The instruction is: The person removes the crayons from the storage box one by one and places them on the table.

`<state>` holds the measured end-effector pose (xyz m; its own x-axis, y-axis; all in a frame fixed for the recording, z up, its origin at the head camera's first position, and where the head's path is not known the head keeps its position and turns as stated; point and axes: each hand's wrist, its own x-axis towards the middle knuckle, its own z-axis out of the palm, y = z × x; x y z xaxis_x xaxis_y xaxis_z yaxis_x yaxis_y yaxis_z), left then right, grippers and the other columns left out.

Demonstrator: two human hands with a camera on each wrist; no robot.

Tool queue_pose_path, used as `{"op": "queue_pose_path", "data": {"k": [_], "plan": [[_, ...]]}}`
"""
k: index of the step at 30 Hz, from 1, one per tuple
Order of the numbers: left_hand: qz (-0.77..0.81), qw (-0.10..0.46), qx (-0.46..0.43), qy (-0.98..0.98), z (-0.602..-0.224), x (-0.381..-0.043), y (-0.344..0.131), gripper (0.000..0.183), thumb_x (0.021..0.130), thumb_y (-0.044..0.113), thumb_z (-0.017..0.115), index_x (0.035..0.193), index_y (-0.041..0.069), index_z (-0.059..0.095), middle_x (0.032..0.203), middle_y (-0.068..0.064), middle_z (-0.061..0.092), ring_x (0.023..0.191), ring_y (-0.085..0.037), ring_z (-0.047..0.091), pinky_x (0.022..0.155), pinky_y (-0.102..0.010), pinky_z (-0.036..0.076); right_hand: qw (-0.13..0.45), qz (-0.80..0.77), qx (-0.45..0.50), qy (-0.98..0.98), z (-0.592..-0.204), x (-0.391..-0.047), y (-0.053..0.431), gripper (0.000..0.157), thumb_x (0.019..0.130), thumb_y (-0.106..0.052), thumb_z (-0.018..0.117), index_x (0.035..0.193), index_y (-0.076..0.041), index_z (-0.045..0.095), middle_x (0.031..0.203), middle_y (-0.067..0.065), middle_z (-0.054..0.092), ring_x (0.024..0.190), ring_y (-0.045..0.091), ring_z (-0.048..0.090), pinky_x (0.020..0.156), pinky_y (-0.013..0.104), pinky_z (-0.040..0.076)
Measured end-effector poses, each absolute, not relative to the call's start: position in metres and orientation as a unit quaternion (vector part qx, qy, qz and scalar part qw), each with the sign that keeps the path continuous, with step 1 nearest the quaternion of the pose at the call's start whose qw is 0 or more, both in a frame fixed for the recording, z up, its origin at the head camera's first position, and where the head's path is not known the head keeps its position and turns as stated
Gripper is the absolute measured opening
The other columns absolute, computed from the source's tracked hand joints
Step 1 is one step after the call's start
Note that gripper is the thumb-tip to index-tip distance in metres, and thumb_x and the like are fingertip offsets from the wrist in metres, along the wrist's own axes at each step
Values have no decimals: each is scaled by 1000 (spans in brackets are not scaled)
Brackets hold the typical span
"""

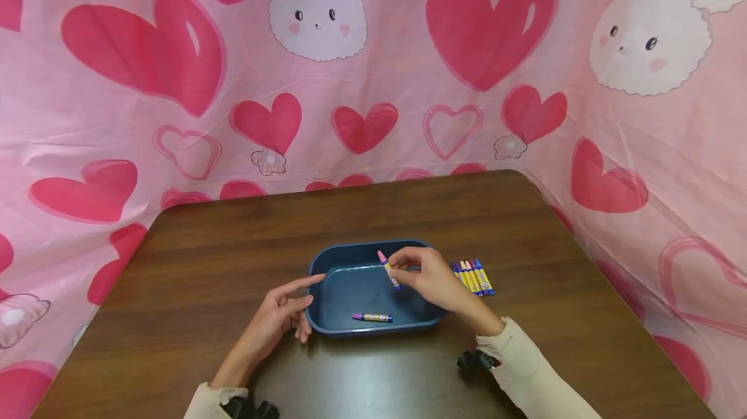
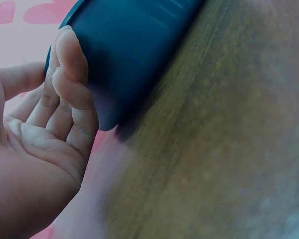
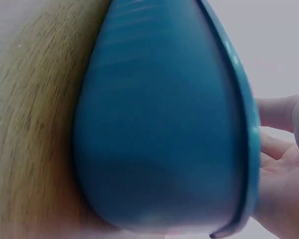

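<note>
My right hand (image 1: 428, 274) pinches a pink crayon (image 1: 385, 264) with a yellow wrapper above the inside of a dark blue tray (image 1: 341, 332). The crayon stands tilted, pink tip up and blue end down. On the tray's floor, near its front wall, lies a purple crayon (image 1: 372, 318). My left hand (image 1: 277, 315) holds the tray's left end, one finger reaching over the rim and others against the outer wall. In the left wrist view, curved fingers (image 2: 72, 92) touch the tray. The right wrist view shows mostly the tray's outer wall (image 3: 159, 114); the pink crayon is hidden there.
Just right of the tray, several crayons (image 1: 474, 278) in yellow wrappers lie side by side in a row. Everything stands on a brown wooden table (image 1: 233, 244). Pink cloth (image 1: 408, 36) with hearts and rabbits hangs behind the table and along its sides.
</note>
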<state>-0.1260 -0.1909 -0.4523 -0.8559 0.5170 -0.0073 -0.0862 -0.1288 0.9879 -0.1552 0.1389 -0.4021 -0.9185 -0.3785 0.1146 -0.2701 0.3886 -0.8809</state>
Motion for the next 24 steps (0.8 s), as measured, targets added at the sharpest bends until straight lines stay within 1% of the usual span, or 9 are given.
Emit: {"op": "queue_pose_path", "data": {"k": [9,13,15,20,24], "plan": [[729,207,168,630,-452,-126,-193,48,106,12,46,149,-5,36,67,-7,69,55,-17,67,52,-25,51,53,-540,-162,824,-397,-145,158,15,91,-10,72,106,-8,73,97,2,70,93,21,62,81,27,55],[728,210,165,631,-452,-126,-193,48,106,13,46,150,-5,35,67,-7,69,55,-17,67,53,-25,51,49,-566,-143,810,-396,-141,168,17,90,-10,74,106,-6,73,98,6,70,91,22,65,80,27,55],[728,210,166,632,-452,-126,-193,48,106,12,46,150,-5,36,67,-7,69,56,-17,67,53,-25,51,47,-577,-136,804,-396,-140,174,19,89,-11,74,107,-4,72,98,9,71,89,23,66,79,30,57],[728,210,169,630,-453,-126,-193,47,106,12,45,150,-5,36,67,-7,69,56,-17,67,53,-25,51,26,-591,-120,797,-395,-137,191,22,89,-15,75,107,-3,72,100,11,71,88,23,67,76,31,57],[730,207,174,628,-453,-127,-193,47,106,11,44,149,-5,36,68,-7,69,56,-16,67,53,-25,52,-2,-592,-113,798,-397,-139,205,21,90,-13,74,106,-1,71,99,12,71,91,20,67,81,25,54]]}}
